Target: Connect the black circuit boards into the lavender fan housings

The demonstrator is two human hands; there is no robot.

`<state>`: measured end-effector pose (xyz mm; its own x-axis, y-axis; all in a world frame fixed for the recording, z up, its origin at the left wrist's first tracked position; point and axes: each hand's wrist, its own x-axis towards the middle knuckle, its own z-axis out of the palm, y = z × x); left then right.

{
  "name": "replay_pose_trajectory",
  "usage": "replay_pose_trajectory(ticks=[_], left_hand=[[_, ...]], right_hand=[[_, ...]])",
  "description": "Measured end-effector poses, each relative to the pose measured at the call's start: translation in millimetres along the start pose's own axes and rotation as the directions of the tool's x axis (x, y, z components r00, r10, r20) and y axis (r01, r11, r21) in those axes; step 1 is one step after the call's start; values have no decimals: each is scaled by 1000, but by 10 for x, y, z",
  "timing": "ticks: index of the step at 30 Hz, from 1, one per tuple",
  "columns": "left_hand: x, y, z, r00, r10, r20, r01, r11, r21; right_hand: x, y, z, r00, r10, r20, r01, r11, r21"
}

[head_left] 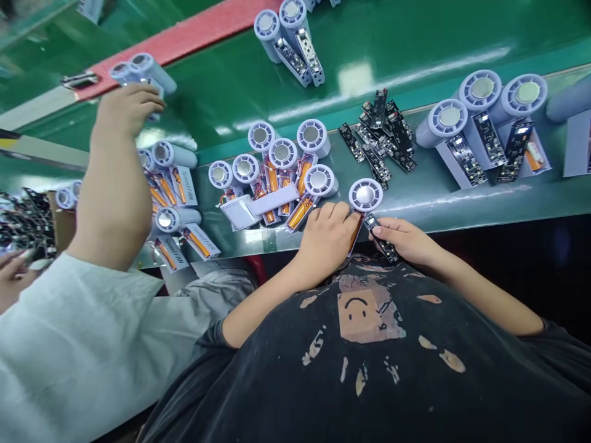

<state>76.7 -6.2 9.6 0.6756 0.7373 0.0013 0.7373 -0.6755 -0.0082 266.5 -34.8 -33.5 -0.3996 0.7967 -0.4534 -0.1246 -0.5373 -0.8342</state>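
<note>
My left hand (pixel 327 240) is closed round the body of a lilac fan unit (pixel 365 194) at the table's front edge; its round head points up and an orange part shows beside my fingers. Just right of it, my right hand (pixel 406 239) pinches a narrow black circuit board (pixel 381 241), held slantwise close against the unit. Behind, on the green table, lies a loose pile of black circuit boards (pixel 381 138). To the left stand several lilac fan units (pixel 282 154) with orange cells and wires showing.
Fan units with boards (pixel 484 132) stand at the right, and two more (pixel 293 43) on the raised green surface behind. At the left, a co-worker's arm (pixel 115 178) reaches over other units (pixel 173 220). A box of black parts (pixel 60 224) is at the far left.
</note>
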Motion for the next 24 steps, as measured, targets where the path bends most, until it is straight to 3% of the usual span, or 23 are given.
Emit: replay_pose_trajectory(ticks=[4,9,15,18,24], left_hand=[[52,-8,5,995,6,95,-1,999,-48],[12,-128,21,993,45,106,-30,990,-141],[-159,-348,32,994,51,-92,-81,928,-364],[-202,-327,-2,993,55,-107,-82,960,-268],[-116,-157,-16,995,100,2,-99,992,-83]], right_hand=[[21,-2,29,999,-22,-46,19,998,-60],[0,16,21,999,10,-35,-12,998,-67],[-14,49,14,999,21,-42,-21,1000,-20],[2,72,16,999,27,-42,-27,1000,5],[5,68,-4,999,-11,-44,7,997,-80]])
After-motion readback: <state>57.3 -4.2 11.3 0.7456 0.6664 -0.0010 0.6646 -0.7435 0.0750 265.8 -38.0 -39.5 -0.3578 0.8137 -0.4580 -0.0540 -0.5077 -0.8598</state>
